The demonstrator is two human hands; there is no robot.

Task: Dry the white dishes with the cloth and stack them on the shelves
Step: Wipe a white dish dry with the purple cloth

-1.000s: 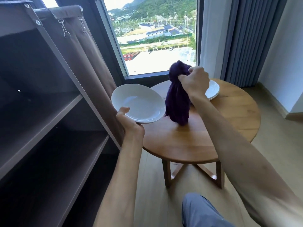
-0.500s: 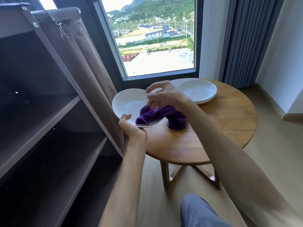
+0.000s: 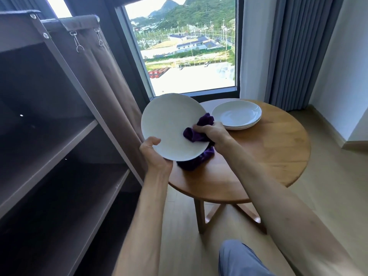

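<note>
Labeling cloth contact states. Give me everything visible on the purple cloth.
The cloth is deep purple, soft and plush like a towel, bunched up rather than spread. The right hand grips it and holds a wad against the right edge of the tilted white plate, which the left hand holds at its lower rim. The rest hangs behind and below the plate, its lower end reaching the wooden table; contact there is likely but partly hidden.

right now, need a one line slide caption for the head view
Left hand tilts a white plate while right hand wipes it with a purple cloth; more plates wait on the round table.
</note>
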